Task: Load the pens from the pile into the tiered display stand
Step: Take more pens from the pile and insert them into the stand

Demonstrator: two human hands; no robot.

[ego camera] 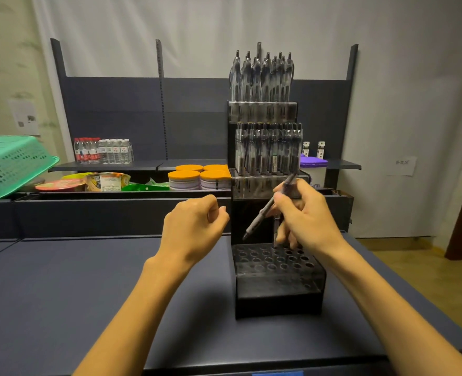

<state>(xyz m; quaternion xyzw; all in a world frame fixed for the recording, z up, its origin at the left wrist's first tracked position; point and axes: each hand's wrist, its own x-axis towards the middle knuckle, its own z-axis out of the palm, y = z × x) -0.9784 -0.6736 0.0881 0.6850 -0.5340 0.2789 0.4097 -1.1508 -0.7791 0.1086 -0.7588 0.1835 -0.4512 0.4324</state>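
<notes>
A black tiered display stand (278, 291) stands on the dark table. Its top tier (262, 77) and middle tier (269, 150) are packed with upright pens. The bottom tier (268, 263) shows rows of round holes. My right hand (308, 215) hovers above that tier, shut on pens: one pen (262, 213) slants down to the left, and a second pen (276, 230) points straight down with its tip at a back-row hole. My left hand (194, 226) hangs loosely curled to the left of the stand, holding nothing. No pile of pens is in view.
Behind the table runs a dark shelf with water bottles (102, 150), orange-lidded tubs (200, 176), snack packets (105, 181) and a purple-lidded tub (314, 166). A green plastic basket (10, 164) sits tilted at the far left.
</notes>
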